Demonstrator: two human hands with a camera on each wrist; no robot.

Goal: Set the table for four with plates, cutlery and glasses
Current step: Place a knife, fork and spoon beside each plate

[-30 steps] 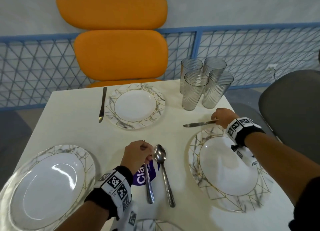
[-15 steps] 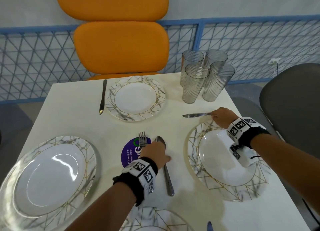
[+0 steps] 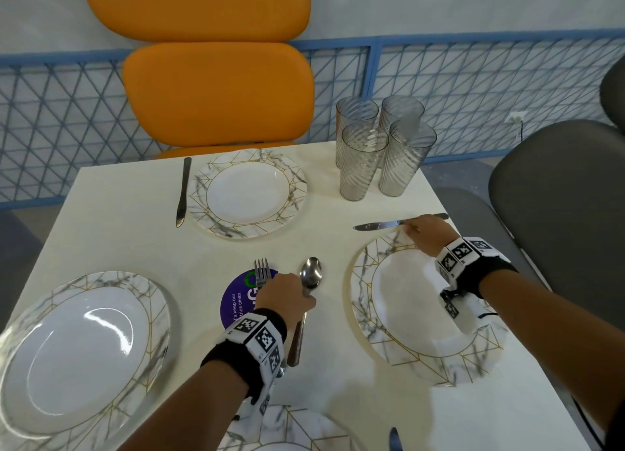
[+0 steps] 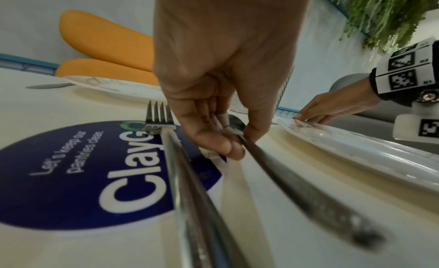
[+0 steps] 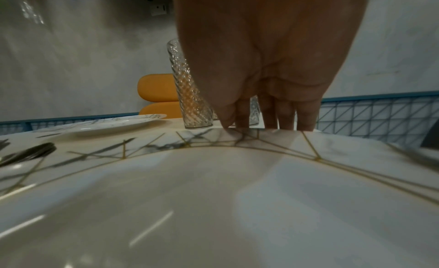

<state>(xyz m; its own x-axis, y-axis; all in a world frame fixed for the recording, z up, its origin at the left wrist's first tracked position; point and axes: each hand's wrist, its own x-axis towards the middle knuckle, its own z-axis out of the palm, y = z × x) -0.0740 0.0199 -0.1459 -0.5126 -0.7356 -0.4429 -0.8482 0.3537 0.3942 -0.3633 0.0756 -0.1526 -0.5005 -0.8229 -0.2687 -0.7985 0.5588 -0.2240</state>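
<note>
My left hand (image 4: 240, 142) pinches the neck of a spoon (image 3: 311, 274) that lies on the white table (image 3: 118, 220). A fork (image 3: 262, 273) lies just left of it, over a purple round sticker (image 3: 236, 302). My right hand (image 3: 411, 225) reaches over the right plate (image 3: 365, 281), and its straight fingers touch a knife (image 3: 375, 226) lying beyond the plate's far rim. In the right wrist view the plate rim (image 5: 213, 140) hides the knife. Other marbled plates sit at the far side (image 3: 203, 187), the left (image 3: 101, 281) and the near edge (image 3: 297, 423).
Several ribbed glasses (image 3: 362, 160) stand clustered at the far right corner. A knife (image 3: 182, 193) lies left of the far plate, and another knife tip (image 3: 394, 440) shows at the near edge. An orange chair (image 3: 220, 92) stands behind the table, a grey chair (image 3: 558, 197) to the right.
My left hand has left the fork and shifted right onto the spoon. My right hand has slid from the knife's handle end to its middle, fingers now straighter.
</note>
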